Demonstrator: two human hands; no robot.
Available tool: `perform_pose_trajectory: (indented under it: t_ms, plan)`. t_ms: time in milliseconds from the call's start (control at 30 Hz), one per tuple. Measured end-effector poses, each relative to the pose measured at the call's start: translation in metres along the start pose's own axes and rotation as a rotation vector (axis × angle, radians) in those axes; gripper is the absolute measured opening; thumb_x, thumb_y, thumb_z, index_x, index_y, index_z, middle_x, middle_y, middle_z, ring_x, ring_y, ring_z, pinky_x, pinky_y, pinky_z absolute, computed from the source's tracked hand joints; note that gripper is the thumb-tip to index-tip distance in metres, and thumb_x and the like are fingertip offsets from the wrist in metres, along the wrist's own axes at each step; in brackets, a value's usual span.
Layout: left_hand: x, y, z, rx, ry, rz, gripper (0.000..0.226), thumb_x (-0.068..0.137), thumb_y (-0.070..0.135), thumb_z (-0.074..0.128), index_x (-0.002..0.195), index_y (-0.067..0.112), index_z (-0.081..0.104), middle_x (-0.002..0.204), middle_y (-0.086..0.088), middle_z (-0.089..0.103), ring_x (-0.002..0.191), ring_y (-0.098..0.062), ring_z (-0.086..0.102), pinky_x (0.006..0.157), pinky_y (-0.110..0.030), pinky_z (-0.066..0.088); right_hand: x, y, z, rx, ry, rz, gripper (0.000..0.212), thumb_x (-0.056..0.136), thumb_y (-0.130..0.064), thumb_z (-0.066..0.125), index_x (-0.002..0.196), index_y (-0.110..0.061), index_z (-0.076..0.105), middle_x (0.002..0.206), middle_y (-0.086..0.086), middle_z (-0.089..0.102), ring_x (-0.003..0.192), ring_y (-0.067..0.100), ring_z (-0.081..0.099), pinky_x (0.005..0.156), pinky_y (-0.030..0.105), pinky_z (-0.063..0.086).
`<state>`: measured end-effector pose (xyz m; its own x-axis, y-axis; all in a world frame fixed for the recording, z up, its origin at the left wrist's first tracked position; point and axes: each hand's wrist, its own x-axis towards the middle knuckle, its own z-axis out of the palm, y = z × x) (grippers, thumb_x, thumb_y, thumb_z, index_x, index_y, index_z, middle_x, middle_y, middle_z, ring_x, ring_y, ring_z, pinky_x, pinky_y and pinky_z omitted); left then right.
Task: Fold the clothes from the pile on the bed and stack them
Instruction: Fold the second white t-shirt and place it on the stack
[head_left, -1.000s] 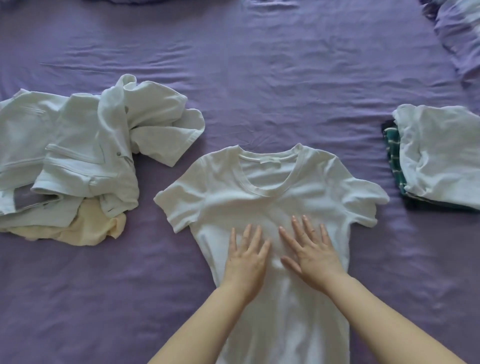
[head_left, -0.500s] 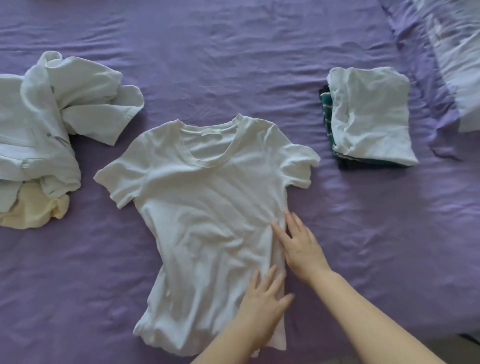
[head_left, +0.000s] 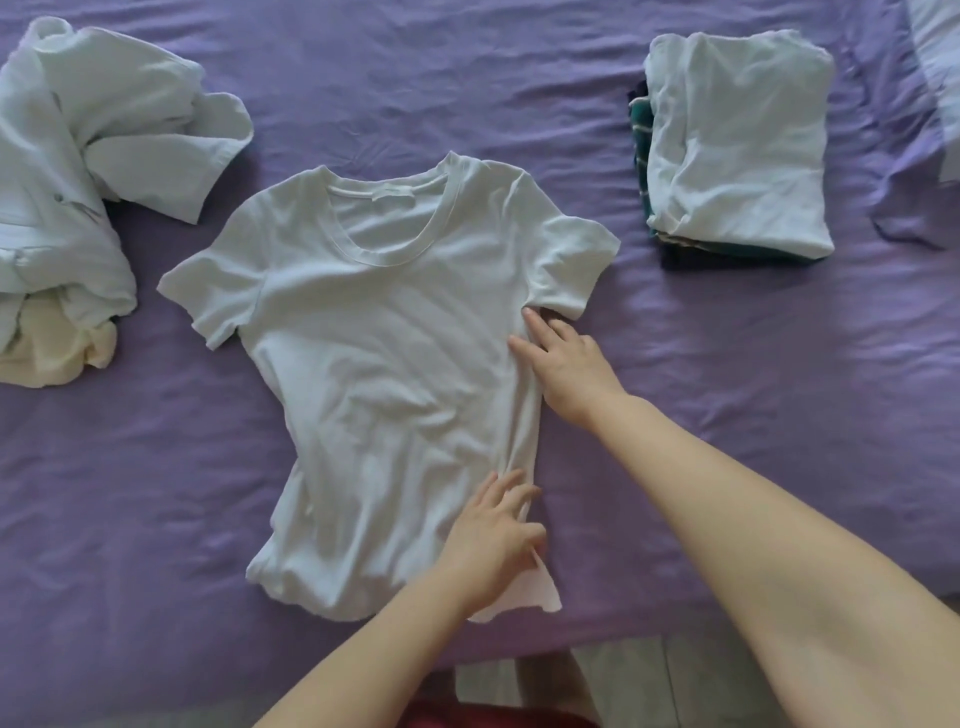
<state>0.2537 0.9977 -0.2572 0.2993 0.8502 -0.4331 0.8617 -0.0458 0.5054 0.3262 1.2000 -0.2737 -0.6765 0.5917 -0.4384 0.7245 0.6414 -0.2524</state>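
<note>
Your hands have left the chest of the white T-shirt, where they lay flat side by side a second ago, and moved to its right edge. Your right hand now sits just below the right sleeve, fingers stretched almost straight, tips touching the side seam by the armpit; whether they have slipped under the cloth you cannot tell. Your left hand lies lower on the same edge near the hem, fingers spread and lightly bent on the fabric, with the thumb seemingly tucked at the edge.

The shirt lies face up in the centre of the frame on the purple bed sheet. Smoothing looks finished, and the first lengthwise fold, right side over, is likely next. The unfolded pile waits upper left; the folded stack sits upper right.
</note>
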Motion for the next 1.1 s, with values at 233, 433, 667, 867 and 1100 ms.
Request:
perform_pose_trajectory:
  t_ms: [233,433,667,867,1100]
  plan:
    - [0.008,0.027,-0.003,-0.313,0.148,-0.283,0.017,0.08,0.045,0.066,0.093,0.038,0.072,0.149,0.007,0.032,0.143,-0.018,0.01,0.113,-0.034,0.011,-0.006,-0.005,0.009,0.3,0.091,0.058,0.054,0.092,-0.011,0.048,0.143,-0.026,0.034,0.157,0.01,0.006,0.123,0.032,0.034,0.097,0.045,0.042]
    - [0.025,0.05,-0.004,-0.298,0.047,-0.115,0.019,0.084,0.045,0.061,0.1,0.038,0.069,0.154,0.004,0.024,0.146,-0.019,0.001,0.114,-0.05,-0.008,0.002,-0.003,0.007,0.349,0.084,0.086,0.058,0.088,-0.001,0.046,0.141,-0.023,0.039,0.155,0.013,0.015,0.13,0.033,0.032,0.102,0.04,0.038]
    - [0.05,0.068,0.004,-0.414,-0.046,-0.116,0.025,0.084,0.04,0.065,0.108,0.037,0.068,0.159,0.003,0.012,0.146,-0.023,-0.011,0.116,-0.051,-0.005,-0.004,0.018,0.005,0.292,0.164,0.117,0.067,0.083,0.0,0.046,0.145,-0.016,0.029,0.154,0.002,0.02,0.11,0.033,0.041,0.092,0.045,0.043]
    - [0.05,0.065,0.009,-0.446,0.109,-0.165,0.038,0.081,0.012,0.061,0.114,0.03,0.067,0.154,-0.004,0.024,0.145,-0.025,0.008,0.117,-0.036,0.01,-0.028,0.01,0.021,0.192,0.167,0.087,0.073,0.081,-0.012,0.055,0.147,-0.024,0.026,0.158,0.01,0.004,0.116,0.031,0.038,0.095,0.042,0.036]
    - [0.009,0.001,-0.009,-0.37,0.43,-0.545,0.038,0.077,-0.006,0.052,0.109,0.009,0.066,0.118,-0.009,0.053,0.111,-0.026,0.048,0.085,-0.028,0.044,-0.057,-0.024,0.04,0.02,0.271,0.146,0.055,0.073,-0.002,0.065,0.127,-0.013,0.057,0.149,0.022,0.03,0.136,0.041,0.031,0.102,0.053,0.036]
